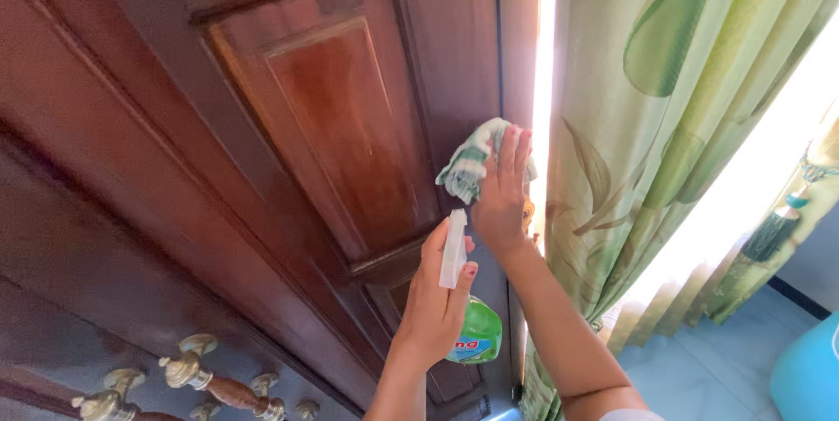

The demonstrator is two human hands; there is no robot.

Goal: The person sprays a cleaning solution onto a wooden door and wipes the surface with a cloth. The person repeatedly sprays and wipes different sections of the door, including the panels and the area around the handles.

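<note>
My right hand (502,198) presses a green-and-white checked cloth (469,161) flat against the right stile of a dark brown wooden door (341,124), next to its raised centre panel. My left hand (434,299) grips a green spray bottle (478,334) with a white trigger head (454,248), nozzle up and aimed at the door just below the cloth. The bottle's lower body is partly hidden behind my palm.
A brass and wood door handle (205,379) sits at the lower left. A green leaf-patterned curtain (664,124) hangs right of the door with a tassel tie-back (778,224). Bright light shows through the gap. A turquoise container (808,368) stands on the blue tiled floor.
</note>
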